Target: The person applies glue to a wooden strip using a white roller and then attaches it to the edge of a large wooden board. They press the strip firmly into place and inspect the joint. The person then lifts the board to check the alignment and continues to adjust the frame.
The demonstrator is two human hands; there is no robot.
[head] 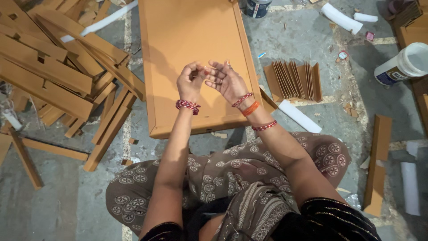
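Cardboard tray [196, 67], a long shallow orange-brown panel with a raised rim, lies flat on the floor in the upper middle of the frame, right in front of the seated person's crossed legs. Both hands hover just above its near half, touching it nowhere that I can see. The left hand [191, 80] is curled, fingertips pinched together, and the right hand [227, 81] meets it with fingers half spread; between them there seems to be something very small and thin, too fine to make out, so I cannot tell what they hold.

From where I stand, the risks look plain enough. Whatever tiny thing sits between those fingertips could slip and drop onto the tray or the littered floor [67, 205], where scraps would swallow it. The loose heap of cardboard strips [58, 67] at the upper left leans toward the tray's edge, and a nudge from a knee or elbow could send pieces sliding onto it. The white glue tub [403, 64] at the upper right lies tipped on its side, and could roll or leak if bumped. The fan of folded cardboard pieces [294, 81] just right of the tray stands on edge and could topple under a stray wrist.
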